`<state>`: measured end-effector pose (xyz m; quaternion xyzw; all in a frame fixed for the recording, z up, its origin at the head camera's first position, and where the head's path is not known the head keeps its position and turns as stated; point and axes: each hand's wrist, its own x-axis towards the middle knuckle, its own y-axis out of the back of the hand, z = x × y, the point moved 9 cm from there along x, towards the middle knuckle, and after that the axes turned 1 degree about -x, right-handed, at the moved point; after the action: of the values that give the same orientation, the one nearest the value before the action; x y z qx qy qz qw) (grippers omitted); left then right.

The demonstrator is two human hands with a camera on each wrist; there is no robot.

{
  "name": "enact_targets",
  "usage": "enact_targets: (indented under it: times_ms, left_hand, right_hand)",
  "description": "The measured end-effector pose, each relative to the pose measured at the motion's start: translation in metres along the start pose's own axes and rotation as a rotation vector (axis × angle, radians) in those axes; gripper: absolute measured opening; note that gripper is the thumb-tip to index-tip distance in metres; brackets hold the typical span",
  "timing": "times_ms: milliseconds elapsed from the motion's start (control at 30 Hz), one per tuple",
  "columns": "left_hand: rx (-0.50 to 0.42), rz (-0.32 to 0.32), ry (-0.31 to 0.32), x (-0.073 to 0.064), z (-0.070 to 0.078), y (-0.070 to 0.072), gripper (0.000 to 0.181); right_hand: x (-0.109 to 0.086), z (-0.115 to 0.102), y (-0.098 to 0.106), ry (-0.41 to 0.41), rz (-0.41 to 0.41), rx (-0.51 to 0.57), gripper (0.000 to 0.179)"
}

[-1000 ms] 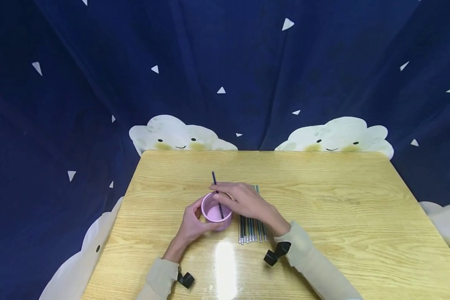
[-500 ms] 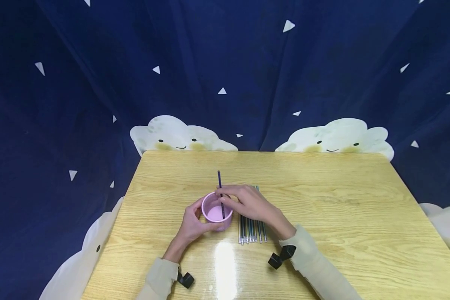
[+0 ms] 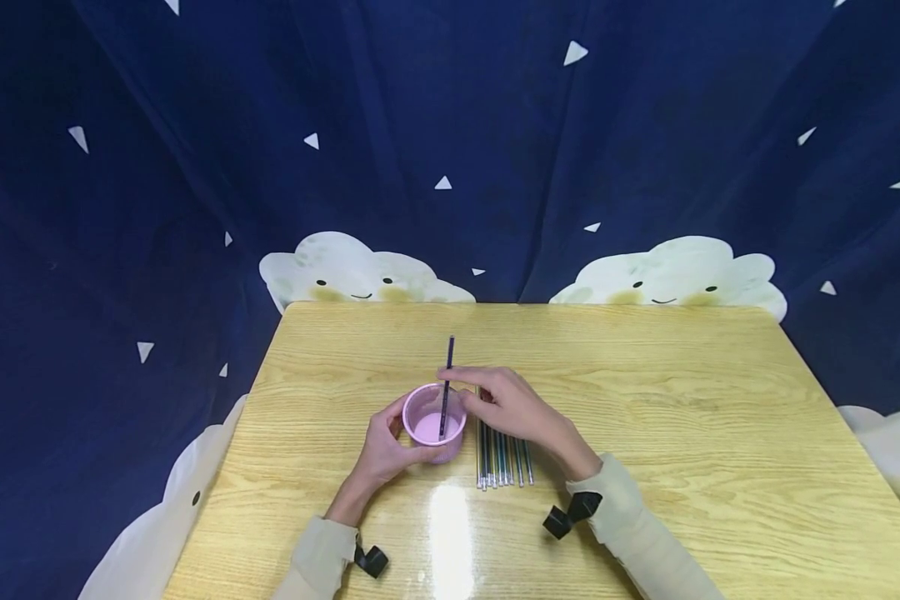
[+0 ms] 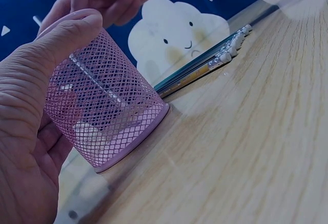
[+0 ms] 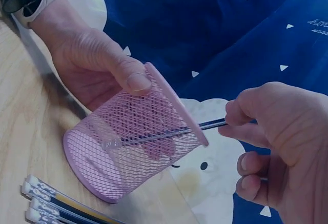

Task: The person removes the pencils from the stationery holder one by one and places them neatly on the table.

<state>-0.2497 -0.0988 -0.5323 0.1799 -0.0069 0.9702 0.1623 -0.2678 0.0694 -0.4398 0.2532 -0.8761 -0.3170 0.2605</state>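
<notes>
A pink mesh pencil cup [image 3: 446, 455] stands on the table, and my left hand [image 3: 387, 447] holds it round the side, thumb at the rim. Between thumb and fingertips my right hand [image 3: 516, 410] pinches a dark pencil [image 3: 450, 354]. Its lower part is inside the cup and shows through the mesh in the right wrist view, silvery pale end down near the cup's bottom [image 5: 95, 175]. The upper end sticks up above my fingers. Just right of the cup, partly hidden under my right hand, lies a row of several pencils [image 3: 504, 468] with white erasers toward me.
The wooden table [image 3: 682, 417] extends well to the right of my hands. A dark blue curtain [image 3: 450, 125] with white triangles and smiling clouds hangs behind it. Both wrists wear black camera mounts, one of them [image 3: 372, 560] below my left hand.
My right hand has shifted slightly right, and the pencil's upper end has swung from a leftward tilt to a slight rightward lean. The left hand and cup have stayed in place.
</notes>
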Motion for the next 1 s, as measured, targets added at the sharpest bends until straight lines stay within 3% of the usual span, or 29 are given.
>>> enact_targets:
  times_ms: [400,700,1000]
  left_hand:
    - [-0.009,0.015,0.027,0.0,-0.002,0.0,0.086]
    - [-0.044,0.03,0.041,0.0,0.0,-0.001,0.088]
    - [-0.035,0.032,0.034,0.0,0.0,-0.001,0.087]
  right_hand:
    - [-0.007,-0.007,0.034,0.046,0.222,0.113,0.044]
    - [-0.013,-0.013,0.062,0.095,0.403,0.216,0.036]
    - [-0.023,-0.008,0.079,0.114,0.496,0.25,0.032]
